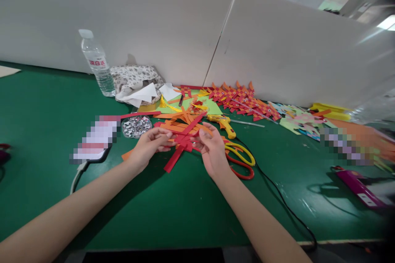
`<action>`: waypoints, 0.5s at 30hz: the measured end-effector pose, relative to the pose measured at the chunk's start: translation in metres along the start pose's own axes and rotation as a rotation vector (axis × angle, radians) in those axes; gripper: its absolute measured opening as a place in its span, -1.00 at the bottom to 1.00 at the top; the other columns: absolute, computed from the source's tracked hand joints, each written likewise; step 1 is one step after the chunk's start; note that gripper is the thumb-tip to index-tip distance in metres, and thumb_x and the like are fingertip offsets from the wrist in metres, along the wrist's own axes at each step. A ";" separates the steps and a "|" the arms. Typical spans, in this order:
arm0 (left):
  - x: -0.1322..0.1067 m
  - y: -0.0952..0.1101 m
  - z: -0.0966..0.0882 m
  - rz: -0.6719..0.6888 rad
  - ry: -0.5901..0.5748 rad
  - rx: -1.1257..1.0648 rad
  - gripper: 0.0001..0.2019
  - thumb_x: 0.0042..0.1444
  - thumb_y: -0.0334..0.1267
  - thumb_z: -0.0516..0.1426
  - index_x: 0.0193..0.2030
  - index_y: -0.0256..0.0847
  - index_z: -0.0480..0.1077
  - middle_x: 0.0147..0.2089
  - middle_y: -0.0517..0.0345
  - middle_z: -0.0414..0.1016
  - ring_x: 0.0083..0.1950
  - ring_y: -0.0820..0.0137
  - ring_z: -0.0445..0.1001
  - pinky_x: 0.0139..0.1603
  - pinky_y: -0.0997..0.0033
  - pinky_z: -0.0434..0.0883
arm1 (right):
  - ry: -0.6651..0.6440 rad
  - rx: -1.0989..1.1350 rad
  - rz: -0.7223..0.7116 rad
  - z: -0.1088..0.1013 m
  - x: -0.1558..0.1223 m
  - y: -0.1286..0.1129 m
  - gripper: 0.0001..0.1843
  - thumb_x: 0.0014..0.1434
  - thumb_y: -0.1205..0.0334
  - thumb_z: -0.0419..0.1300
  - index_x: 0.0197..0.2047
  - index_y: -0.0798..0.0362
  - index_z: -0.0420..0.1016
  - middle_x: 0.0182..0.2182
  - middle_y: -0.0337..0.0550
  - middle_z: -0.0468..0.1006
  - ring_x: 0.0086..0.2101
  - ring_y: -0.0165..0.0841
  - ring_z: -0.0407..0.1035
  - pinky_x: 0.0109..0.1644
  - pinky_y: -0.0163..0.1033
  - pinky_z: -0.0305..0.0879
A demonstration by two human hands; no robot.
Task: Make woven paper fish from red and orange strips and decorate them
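My left hand (151, 144) and my right hand (210, 149) meet over the green table (173, 209) and pinch a weave of red and orange paper strips (182, 139) from both sides. One long red strip sticks out toward me on a slant. Both hands have fingers closed on the strips. Loose orange and red strips (173, 125) lie just behind the hands. A small round dish of googly eyes (136, 126) sits left of the strips.
Scissors with yellow and red handles (242, 160) lie right of my right hand, a yellow glue gun (224, 124) behind them. Finished red-orange woven fish (243, 100) pile against the white partition. A water bottle (97, 63), a patterned cloth (134, 78) and a black cable (286, 209) are also there.
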State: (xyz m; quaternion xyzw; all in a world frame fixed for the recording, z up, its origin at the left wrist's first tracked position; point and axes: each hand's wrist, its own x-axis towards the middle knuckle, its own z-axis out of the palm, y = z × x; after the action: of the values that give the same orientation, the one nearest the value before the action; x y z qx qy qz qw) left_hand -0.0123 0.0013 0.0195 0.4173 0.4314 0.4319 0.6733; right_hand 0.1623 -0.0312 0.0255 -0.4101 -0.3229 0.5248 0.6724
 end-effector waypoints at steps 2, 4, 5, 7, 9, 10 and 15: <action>0.002 0.000 -0.002 0.024 0.031 -0.042 -0.74 -0.09 -0.14 0.31 -0.34 -0.22 0.41 -0.40 0.20 0.55 -0.30 0.43 0.58 -0.38 0.60 0.46 | -0.026 -0.039 -0.007 0.000 -0.001 0.000 -0.59 -0.02 0.07 0.31 -0.14 -0.02 0.29 -0.50 -0.35 0.48 -0.45 -0.44 0.44 -0.44 -0.37 0.39; 0.003 -0.001 -0.003 0.052 0.034 -0.037 -0.74 -0.10 -0.15 0.31 -0.33 -0.21 0.41 -0.41 0.21 0.53 -0.28 0.42 0.58 -0.38 0.61 0.46 | -0.028 -0.106 -0.036 0.001 -0.001 0.001 -0.57 -0.06 0.08 0.34 -0.16 -0.01 0.30 -0.51 -0.35 0.48 -0.45 -0.45 0.41 -0.43 -0.36 0.40; 0.003 -0.002 -0.004 0.074 0.030 -0.021 -0.74 -0.11 -0.16 0.32 -0.32 -0.21 0.42 -0.41 0.21 0.53 -0.26 0.41 0.57 -0.37 0.62 0.45 | -0.027 -0.146 -0.059 0.001 -0.001 0.003 -0.55 -0.11 0.13 0.38 -0.17 -0.01 0.30 -0.51 -0.37 0.48 -0.46 -0.46 0.39 -0.41 -0.36 0.40; 0.004 -0.003 -0.005 0.120 0.022 0.015 -0.72 -0.13 -0.19 0.34 -0.28 -0.22 0.43 -0.40 0.22 0.53 -0.25 0.43 0.56 -0.35 0.63 0.45 | -0.032 -0.216 -0.105 0.001 0.000 0.007 -0.49 -0.20 0.25 0.43 -0.19 -0.02 0.32 -0.50 -0.39 0.47 -0.45 -0.48 0.38 -0.37 -0.37 0.39; 0.005 -0.004 -0.005 0.155 0.026 0.029 -0.69 -0.13 -0.19 0.34 -0.25 -0.22 0.43 -0.41 0.24 0.52 -0.30 0.48 0.54 -0.34 0.63 0.45 | -0.033 -0.257 -0.130 -0.001 0.001 0.011 -0.49 -0.23 0.30 0.43 -0.20 -0.02 0.33 -0.47 -0.38 0.47 -0.42 -0.47 0.38 -0.34 -0.36 0.39; 0.005 -0.004 -0.005 0.169 0.029 0.029 -0.68 -0.14 -0.19 0.34 -0.22 -0.21 0.43 -0.41 0.25 0.51 -0.33 0.50 0.53 -0.34 0.63 0.45 | -0.023 -0.272 -0.135 -0.001 0.002 0.013 -0.50 -0.23 0.31 0.43 -0.21 -0.02 0.33 -0.46 -0.36 0.48 -0.40 -0.47 0.38 -0.33 -0.35 0.39; 0.007 -0.004 -0.007 0.204 0.051 0.027 -0.59 -0.16 -0.20 0.35 -0.13 -0.20 0.44 -0.39 0.27 0.52 -0.34 0.50 0.51 -0.32 0.61 0.46 | 0.056 -0.324 -0.141 -0.004 0.005 0.015 -0.52 -0.24 0.28 0.43 -0.23 0.00 0.34 -0.37 -0.27 0.52 -0.30 -0.40 0.44 -0.21 -0.26 0.41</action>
State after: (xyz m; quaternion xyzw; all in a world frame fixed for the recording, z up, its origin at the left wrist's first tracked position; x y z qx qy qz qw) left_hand -0.0157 0.0084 0.0123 0.4569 0.4095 0.5027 0.6090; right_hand 0.1606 -0.0260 0.0103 -0.5040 -0.4124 0.4059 0.6412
